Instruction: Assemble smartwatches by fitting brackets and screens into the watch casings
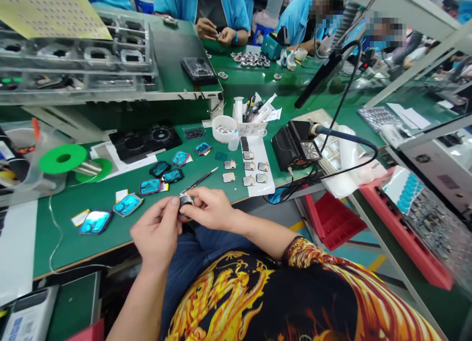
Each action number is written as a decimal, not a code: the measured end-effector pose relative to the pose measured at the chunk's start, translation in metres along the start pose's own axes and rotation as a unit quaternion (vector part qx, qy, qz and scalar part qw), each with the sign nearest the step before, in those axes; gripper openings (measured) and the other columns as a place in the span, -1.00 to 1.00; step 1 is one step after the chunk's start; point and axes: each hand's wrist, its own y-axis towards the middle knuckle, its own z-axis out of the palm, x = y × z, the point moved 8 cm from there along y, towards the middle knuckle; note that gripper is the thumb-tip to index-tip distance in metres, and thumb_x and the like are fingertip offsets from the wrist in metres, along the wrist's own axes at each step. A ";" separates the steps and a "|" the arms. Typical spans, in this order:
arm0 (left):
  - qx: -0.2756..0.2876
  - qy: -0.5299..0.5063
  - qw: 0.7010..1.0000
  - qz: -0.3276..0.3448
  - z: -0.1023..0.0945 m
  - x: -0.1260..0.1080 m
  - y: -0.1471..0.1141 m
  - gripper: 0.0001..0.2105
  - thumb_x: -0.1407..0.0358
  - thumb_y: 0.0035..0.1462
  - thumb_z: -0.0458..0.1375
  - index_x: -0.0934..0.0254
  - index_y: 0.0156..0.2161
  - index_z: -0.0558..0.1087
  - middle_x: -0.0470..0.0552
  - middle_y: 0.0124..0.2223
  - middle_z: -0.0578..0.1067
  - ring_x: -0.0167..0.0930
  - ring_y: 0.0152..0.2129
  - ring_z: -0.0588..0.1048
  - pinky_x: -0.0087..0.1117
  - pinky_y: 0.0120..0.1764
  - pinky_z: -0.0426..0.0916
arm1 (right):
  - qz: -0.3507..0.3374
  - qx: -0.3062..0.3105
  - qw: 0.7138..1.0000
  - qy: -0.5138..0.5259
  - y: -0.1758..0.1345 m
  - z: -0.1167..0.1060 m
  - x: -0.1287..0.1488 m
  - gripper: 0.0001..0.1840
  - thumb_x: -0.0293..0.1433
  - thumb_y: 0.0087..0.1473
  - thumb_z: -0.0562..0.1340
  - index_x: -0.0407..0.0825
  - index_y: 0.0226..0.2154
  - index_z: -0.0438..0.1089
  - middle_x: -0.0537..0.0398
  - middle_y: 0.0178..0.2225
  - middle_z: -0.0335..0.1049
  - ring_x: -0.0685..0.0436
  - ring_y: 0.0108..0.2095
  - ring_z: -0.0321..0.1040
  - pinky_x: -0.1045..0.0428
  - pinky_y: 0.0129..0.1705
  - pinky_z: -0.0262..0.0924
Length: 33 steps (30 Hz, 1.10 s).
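Note:
Just over the front edge of the bench, my left hand [160,228] and my right hand [210,207] meet around a small dark part with a silvery edge [185,201]. Fingers and thumbs of both hands pinch it, and much of it is covered. Metal tweezers [199,180] lie on the green mat right behind my hands. To the left are several watch-like cases with shiny blue film [127,204], some with yellow-white tabs. On the right, several small silver rectangular parts [249,166] lie in rows, partly on a white paper strip [266,184].
A green solder spool [61,158] stands at left. Behind are a white tub of small parts [224,129], a box of pens and syringes [253,127] and a black soldering station [295,147] with cables. A red bin [328,220] sits below right. Co-workers in blue sit across the bench.

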 end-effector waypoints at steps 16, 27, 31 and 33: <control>-0.004 0.014 1.000 -0.006 -0.009 0.006 -0.001 -0.63 0.01 0.29 0.47 0.32 -0.09 0.72 -0.16 -0.56 0.50 -0.54 -0.73 0.35 -0.51 -0.65 0.27 | -0.059 -0.026 0.998 0.008 -0.001 0.000 0.004 -0.52 0.05 0.36 0.41 -0.02 -0.03 0.57 0.28 -0.52 0.47 0.03 -0.53 0.33 0.07 -0.33 0.27; 0.068 0.074 0.994 0.031 -0.006 0.009 -0.004 -0.63 -0.01 0.33 0.44 0.30 -0.05 0.76 -0.16 -0.58 0.46 -0.53 -0.69 0.37 -0.53 -0.55 0.42 | -0.032 -0.077 0.996 0.045 0.001 -0.013 0.008 -0.65 -0.12 0.43 0.32 0.03 -0.33 0.56 0.23 -0.53 0.44 0.02 -0.51 0.30 0.05 -0.34 0.24; 0.068 0.058 0.996 0.020 -0.004 0.009 -0.002 -0.64 0.00 0.33 0.46 0.30 -0.06 0.76 -0.15 -0.57 0.48 -0.55 -0.68 0.37 -0.55 -0.56 0.41 | -0.043 -0.080 0.993 0.072 0.002 -0.016 0.009 -0.65 -0.11 0.42 0.34 0.02 -0.32 0.59 0.21 -0.50 0.48 0.02 -0.49 0.34 0.05 -0.34 0.24; 0.061 0.041 0.997 0.012 -0.003 0.008 0.000 -0.61 -0.02 0.32 0.46 0.32 -0.06 0.75 -0.13 -0.59 0.49 -0.54 -0.71 0.39 -0.56 -0.61 0.35 | -0.031 -0.070 0.991 0.110 0.002 -0.017 0.009 -0.64 -0.07 0.41 0.34 0.02 -0.27 0.62 0.17 -0.43 0.55 0.00 -0.45 0.40 0.05 -0.33 0.29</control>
